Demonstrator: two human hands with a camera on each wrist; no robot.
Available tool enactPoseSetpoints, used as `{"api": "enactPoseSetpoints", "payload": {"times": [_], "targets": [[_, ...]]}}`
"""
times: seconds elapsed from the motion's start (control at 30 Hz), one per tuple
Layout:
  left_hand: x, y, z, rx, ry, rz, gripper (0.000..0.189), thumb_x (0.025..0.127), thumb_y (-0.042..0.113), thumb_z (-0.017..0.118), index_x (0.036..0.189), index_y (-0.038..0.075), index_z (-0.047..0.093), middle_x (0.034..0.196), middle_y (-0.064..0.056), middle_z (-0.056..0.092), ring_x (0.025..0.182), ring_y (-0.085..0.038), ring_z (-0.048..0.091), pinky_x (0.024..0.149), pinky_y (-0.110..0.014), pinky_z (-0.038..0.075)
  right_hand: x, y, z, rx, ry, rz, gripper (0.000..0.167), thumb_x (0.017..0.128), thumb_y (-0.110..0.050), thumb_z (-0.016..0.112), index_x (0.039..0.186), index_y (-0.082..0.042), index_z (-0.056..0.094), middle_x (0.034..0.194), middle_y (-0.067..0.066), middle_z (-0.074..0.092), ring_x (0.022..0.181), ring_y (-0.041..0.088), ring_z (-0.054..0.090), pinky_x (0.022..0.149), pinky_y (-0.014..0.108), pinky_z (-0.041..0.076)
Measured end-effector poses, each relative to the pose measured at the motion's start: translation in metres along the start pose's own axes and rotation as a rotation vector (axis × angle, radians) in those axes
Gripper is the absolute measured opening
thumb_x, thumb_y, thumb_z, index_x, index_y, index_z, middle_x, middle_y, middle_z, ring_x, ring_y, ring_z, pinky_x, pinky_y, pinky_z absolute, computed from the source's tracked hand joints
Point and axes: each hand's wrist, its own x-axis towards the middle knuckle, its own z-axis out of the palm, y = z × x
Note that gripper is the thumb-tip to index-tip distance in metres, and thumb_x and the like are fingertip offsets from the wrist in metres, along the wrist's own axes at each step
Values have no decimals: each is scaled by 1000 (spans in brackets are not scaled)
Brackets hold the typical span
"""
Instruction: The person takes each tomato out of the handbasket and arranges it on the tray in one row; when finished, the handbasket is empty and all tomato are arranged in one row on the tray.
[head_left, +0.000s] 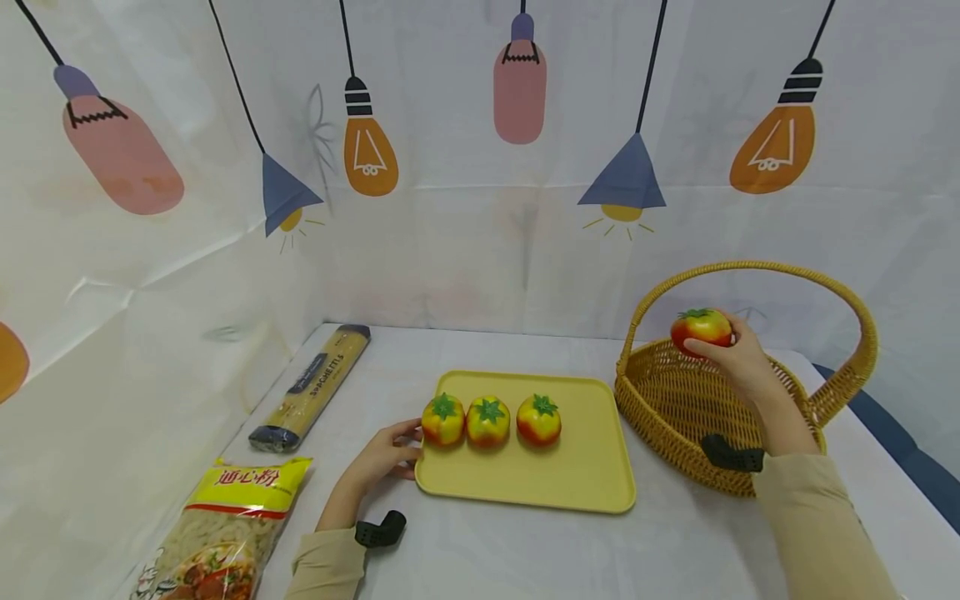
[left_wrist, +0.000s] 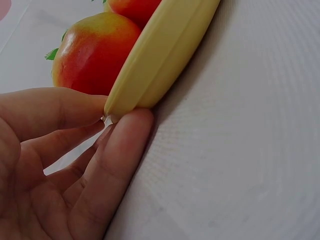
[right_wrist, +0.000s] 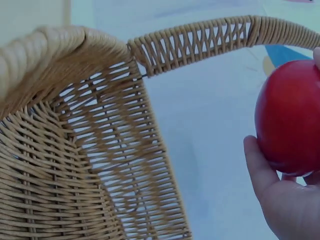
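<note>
My right hand (head_left: 731, 354) holds a red and yellow toy tomato (head_left: 697, 329) above the wicker basket (head_left: 667, 433), within the arch of its handle. In the right wrist view the tomato's red underside (right_wrist: 290, 117) shows, with fingers around it. On the left, my left hand (head_left: 386, 454) pinches the left rim of a yellow tray (head_left: 517, 483), fingertips right at its edge in the left wrist view. Three more tomatoes with green leaf tops sit in a row on the tray: one tomato (head_left: 443, 421) near the left hand, a middle tomato (head_left: 488, 422) close beside it, another tomato (head_left: 538, 421) slightly apart.
A spaghetti packet (head_left: 318, 379) lies at the back left of the white table (head_left: 465, 550). Nearer the front left lies a yellow-topped pasta bag (head_left: 232, 517). Behind the table hangs a cloth (head_left: 465, 250) printed with lamps.
</note>
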Motion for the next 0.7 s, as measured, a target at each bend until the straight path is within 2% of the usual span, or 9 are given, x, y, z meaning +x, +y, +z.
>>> {"api": "enactPoseSetpoints", "payload": {"times": [0.17,0.4,0.7], "targets": [[1,-3,0,0,6,-4,65,80,6,63,138,-5,35,121,-21,46,78,-17,58,64,-33,57,-4,-1,2,90,-12,-26,64,89,-6,58,139,-18,20,114,-12,35,101,3,39,77,6,44],[3,-4,1,-4,20,-16,64,80,6,63,138,-3,38,121,-19,46,80,-19,58,64,-33,57,-11,-3,10,15,-48,-80,72,90,-7,57,146,-7,12,117,-12,36,102,2,40,79,6,43],[3,-3,0,8,16,-14,64,81,6,63,138,-4,37,121,-20,46,79,-18,58,64,-33,57,-20,-2,25,63,-135,-93,56,88,-2,58,131,-21,28,119,-9,37,103,1,43,82,7,43]]}}
